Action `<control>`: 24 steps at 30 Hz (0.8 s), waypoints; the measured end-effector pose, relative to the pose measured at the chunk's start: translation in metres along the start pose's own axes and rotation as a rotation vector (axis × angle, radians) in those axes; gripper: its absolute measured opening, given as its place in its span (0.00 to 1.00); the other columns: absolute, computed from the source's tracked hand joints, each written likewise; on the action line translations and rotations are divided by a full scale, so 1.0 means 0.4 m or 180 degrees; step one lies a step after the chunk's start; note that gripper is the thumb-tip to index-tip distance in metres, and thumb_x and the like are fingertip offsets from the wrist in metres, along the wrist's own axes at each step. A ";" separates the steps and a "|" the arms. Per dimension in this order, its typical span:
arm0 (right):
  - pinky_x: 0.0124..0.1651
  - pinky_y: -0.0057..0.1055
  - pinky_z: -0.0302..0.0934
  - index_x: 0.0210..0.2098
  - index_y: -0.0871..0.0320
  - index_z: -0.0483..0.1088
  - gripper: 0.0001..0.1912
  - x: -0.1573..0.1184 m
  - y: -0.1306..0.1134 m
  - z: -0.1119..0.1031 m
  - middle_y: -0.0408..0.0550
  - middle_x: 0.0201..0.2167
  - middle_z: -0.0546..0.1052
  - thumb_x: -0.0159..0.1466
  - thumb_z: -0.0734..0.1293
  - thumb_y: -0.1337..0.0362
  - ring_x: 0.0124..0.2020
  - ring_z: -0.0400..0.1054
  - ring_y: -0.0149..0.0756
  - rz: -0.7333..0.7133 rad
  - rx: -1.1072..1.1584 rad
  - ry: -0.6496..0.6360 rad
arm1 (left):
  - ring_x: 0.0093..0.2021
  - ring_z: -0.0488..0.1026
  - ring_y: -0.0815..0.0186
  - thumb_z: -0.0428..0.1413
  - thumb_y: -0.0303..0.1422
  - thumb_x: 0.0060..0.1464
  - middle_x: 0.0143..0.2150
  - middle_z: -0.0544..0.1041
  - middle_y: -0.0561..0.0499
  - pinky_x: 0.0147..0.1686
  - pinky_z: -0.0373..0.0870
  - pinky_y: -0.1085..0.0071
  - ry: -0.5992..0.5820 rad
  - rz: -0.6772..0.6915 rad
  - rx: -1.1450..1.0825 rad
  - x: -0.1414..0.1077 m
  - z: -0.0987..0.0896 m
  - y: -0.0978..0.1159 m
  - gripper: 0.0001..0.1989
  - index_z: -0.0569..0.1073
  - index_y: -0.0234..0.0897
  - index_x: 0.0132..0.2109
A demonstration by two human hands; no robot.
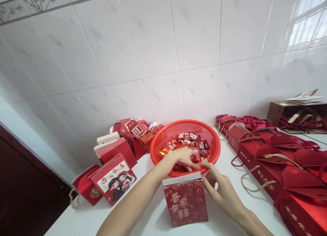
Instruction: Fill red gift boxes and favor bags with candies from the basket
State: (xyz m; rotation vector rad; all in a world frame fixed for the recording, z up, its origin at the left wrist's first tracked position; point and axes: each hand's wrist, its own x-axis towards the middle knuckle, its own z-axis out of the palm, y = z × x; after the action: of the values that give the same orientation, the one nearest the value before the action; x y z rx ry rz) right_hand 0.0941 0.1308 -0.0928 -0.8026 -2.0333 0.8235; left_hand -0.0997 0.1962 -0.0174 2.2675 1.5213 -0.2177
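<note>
Over the red plastic basket (218, 154), my left hand (186, 156) reaches in from above, its fingers bent down around a wrapped candy (196, 155); part of the grip is hidden. Several other candies in red wrappers (187, 137) lie in the basket. In front of it stands a dark red paper gift bag (185, 203) with gold characters and a pale top strip. My right hand (223, 190) is at the bag's upper right edge, thumb against its side and forefinger reaching past the top corner toward the basket rim.
To the left stand a red card box with a cartoon couple (119, 181), a small red box with rope handle (88, 185), and several red boxes behind (134, 134). Red gift boxes (268, 161) with rope handles line the right. A brown carton (278, 113) sits by the tiled wall (199, 89).
</note>
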 end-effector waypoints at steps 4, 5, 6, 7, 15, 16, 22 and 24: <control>0.28 0.29 0.61 0.53 0.57 0.62 0.17 0.002 -0.003 -0.003 0.40 0.21 0.72 0.70 0.54 0.56 0.22 0.67 0.34 0.0002 0.0030 -0.0038 | 0.33 0.74 0.63 0.64 0.42 0.47 0.35 0.78 0.52 0.32 0.67 0.71 -0.0106 -0.0048 0.0131 -0.001 0.000 0.018 0.18 0.76 0.41 0.44; 0.28 0.29 0.61 0.54 0.57 0.62 0.17 0.003 -0.002 -0.004 0.39 0.21 0.72 0.70 0.54 0.57 0.22 0.67 0.34 0.0010 0.0029 -0.0028 | 0.32 0.73 0.63 0.64 0.41 0.46 0.34 0.78 0.52 0.32 0.67 0.71 -0.0106 -0.0026 0.0128 -0.001 0.000 0.021 0.17 0.76 0.41 0.44; 0.28 0.29 0.61 0.54 0.58 0.62 0.18 0.003 -0.001 -0.004 0.39 0.21 0.72 0.70 0.55 0.57 0.22 0.67 0.34 0.0019 0.0018 -0.0015 | 0.31 0.73 0.63 0.64 0.39 0.45 0.33 0.78 0.53 0.32 0.67 0.71 -0.0111 -0.0021 0.0134 -0.001 0.001 0.023 0.16 0.77 0.41 0.42; 0.28 0.29 0.61 0.54 0.58 0.62 0.18 0.003 0.000 -0.005 0.39 0.21 0.72 0.69 0.55 0.57 0.21 0.68 0.34 0.0024 0.0005 0.0000 | 0.30 0.73 0.64 0.64 0.38 0.45 0.32 0.77 0.53 0.32 0.67 0.71 -0.0117 -0.0038 0.0153 -0.001 0.003 0.025 0.13 0.77 0.41 0.40; 0.29 0.29 0.61 0.55 0.58 0.60 0.19 0.006 0.014 -0.010 0.38 0.21 0.71 0.67 0.57 0.60 0.22 0.68 0.34 0.0073 0.0073 0.0000 | 0.26 0.71 0.63 0.58 0.35 0.44 0.25 0.75 0.52 0.28 0.66 0.70 -0.0329 -0.0370 0.0056 -0.005 -0.001 0.038 0.07 0.76 0.38 0.32; 0.29 0.28 0.61 0.56 0.58 0.60 0.18 0.007 0.015 -0.011 0.38 0.21 0.71 0.67 0.57 0.61 0.22 0.68 0.34 0.0082 0.0073 0.0001 | 0.27 0.71 0.63 0.57 0.32 0.43 0.26 0.76 0.53 0.28 0.66 0.70 -0.0396 -0.0412 -0.0029 -0.005 -0.003 0.037 0.08 0.76 0.39 0.33; 0.30 0.28 0.59 0.56 0.57 0.60 0.19 0.009 0.015 -0.013 0.36 0.20 0.71 0.66 0.58 0.63 0.21 0.68 0.34 0.0087 0.0023 0.0009 | 0.26 0.70 0.63 0.54 0.24 0.35 0.22 0.73 0.54 0.26 0.65 0.71 -0.0629 -0.0561 -0.0245 -0.002 -0.007 0.028 0.08 0.74 0.38 0.28; 0.30 0.27 0.59 0.56 0.57 0.60 0.19 0.008 0.014 -0.013 0.36 0.20 0.70 0.66 0.58 0.63 0.22 0.67 0.33 0.0080 0.0027 -0.0014 | 0.26 0.70 0.64 0.54 0.24 0.36 0.22 0.73 0.55 0.25 0.63 0.72 -0.0627 -0.0542 -0.0240 -0.002 -0.005 0.026 0.07 0.73 0.37 0.27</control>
State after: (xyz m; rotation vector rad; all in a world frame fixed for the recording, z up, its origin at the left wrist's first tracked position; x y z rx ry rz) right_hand 0.0982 0.1381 -0.0932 -0.8238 -2.0258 0.8482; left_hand -0.0906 0.1928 -0.0130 1.9951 1.5895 -0.4120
